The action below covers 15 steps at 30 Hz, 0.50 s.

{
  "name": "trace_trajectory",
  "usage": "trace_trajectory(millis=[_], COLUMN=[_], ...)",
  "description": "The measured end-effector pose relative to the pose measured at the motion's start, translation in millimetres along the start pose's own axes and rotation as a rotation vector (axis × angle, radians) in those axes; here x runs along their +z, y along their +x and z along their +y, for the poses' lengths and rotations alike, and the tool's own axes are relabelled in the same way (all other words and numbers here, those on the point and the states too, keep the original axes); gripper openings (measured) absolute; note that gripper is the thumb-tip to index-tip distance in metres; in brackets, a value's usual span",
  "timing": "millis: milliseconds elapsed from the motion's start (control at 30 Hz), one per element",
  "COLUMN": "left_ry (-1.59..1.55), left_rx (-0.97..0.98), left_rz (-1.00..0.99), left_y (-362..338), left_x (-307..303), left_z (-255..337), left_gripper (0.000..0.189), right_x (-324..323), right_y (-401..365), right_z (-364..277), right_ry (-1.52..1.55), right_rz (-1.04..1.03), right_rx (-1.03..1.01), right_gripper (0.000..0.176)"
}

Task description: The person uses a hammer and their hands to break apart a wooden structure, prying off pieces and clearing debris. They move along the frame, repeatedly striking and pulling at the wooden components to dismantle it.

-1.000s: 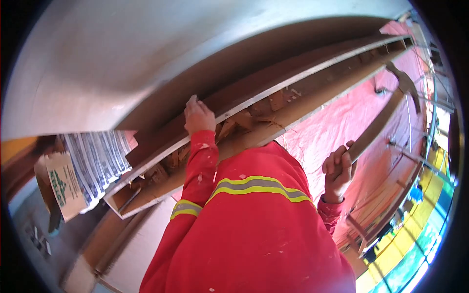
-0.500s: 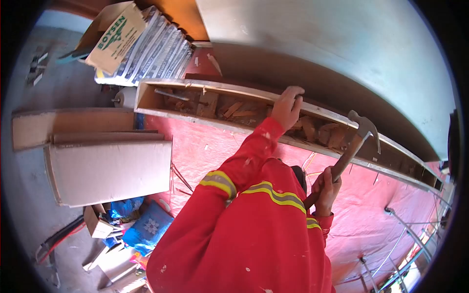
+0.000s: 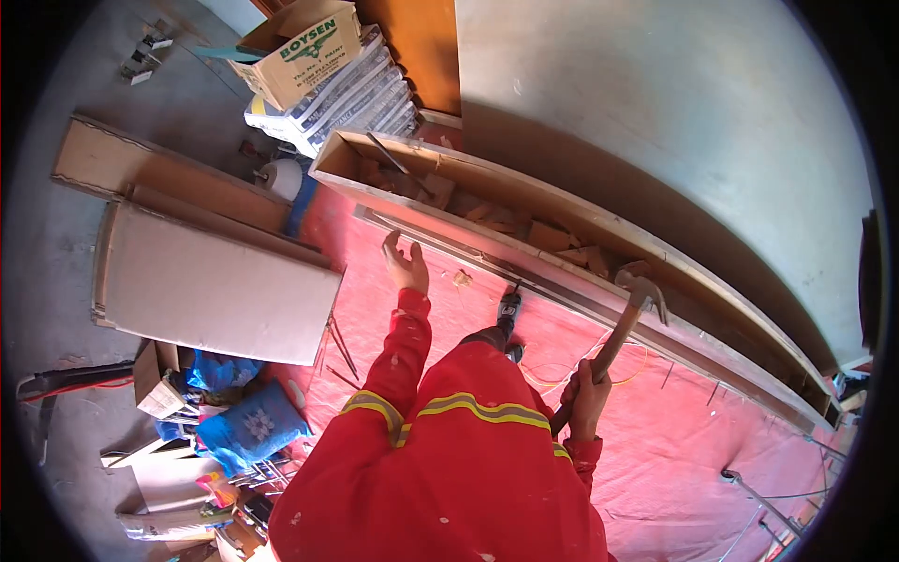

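Note:
My right hand (image 3: pixel 587 398) is wrapped around the wooden handle of a claw hammer (image 3: pixel 621 335). The hammer's head is raised in front of the near side of a long wooden trough-like box (image 3: pixel 403 199). Broken wood pieces (image 3: pixel 552 236) lie inside the box, and a thin metal bar (image 3: pixel 389 155) leans out at its left end. My left hand (image 3: pixel 408 269) is held out in front of the box with fingers apart, holding nothing. Below the box's front runs a long narrow strip (image 3: pixel 449 246), near that hand.
Flat boards (image 3: pixel 220 281) lie at the left, close to a blue bag (image 3: pixel 248 426) and mixed scrap. A BOYSEN carton (image 3: pixel 304 56) rests on stacked sacks (image 3: pixel 361 103). Red sheeting (image 3: pixel 674 450) covers the floor, with metal rods (image 3: pixel 768 501) at the right. A pale panel (image 3: pixel 655 84) stands behind the box.
My left hand has come off the box's edge and moved left and toward me, its fingers opening. My right hand still grips the hammer, now slightly lower. The view has turned.

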State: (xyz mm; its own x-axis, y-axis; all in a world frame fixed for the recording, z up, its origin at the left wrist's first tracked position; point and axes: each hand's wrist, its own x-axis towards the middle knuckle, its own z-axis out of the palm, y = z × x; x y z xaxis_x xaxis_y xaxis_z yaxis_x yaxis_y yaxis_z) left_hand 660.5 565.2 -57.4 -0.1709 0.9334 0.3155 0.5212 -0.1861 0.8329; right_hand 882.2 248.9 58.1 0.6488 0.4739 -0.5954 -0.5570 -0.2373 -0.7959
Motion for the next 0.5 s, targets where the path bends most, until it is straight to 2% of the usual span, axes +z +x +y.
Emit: trace_trajectory(millis=[67,133,200,267,333,400,433,500], left_ry=[-0.199,-0.356,-0.443,-0.482,-0.533,-0.300,-0.130,-0.145], left_rx=[-0.099,-0.058,-0.127,0.005,0.116,0.070,-0.040,-0.040], left_rz=[-0.003,0.015,-0.030,-0.001,-0.076,-0.157,-0.282,-0.470], left_y=[31,77,131,164,195,207,213,216], left_x=[-12,-21,-15,1,31,42,38,35], left_z=[3,10,-5,23,19,31,35,34], left_gripper=[0.044,0.044,0.052,0.060,0.065,0.069,0.076,0.085], right_x=[1,1,1,3,6,11,13,24], right_y=[-15,-23,-27,-30,-29,-22,-19,-6], right_z=[6,10,10,10,5,0,-3,-12], right_ry=[-0.030,-0.070,-0.048,-0.077,-0.160,-0.248,-0.296,-0.394], right_rz=[-0.003,-0.003,-0.040,-0.052,-0.049,-0.103,-0.126,-0.138], right_rx=[0.031,0.068,0.018,-0.027,-0.067,-0.122,-0.144,-0.208], right_gripper=[0.019,0.018,0.019,0.019,0.018,0.018,0.018,0.020])
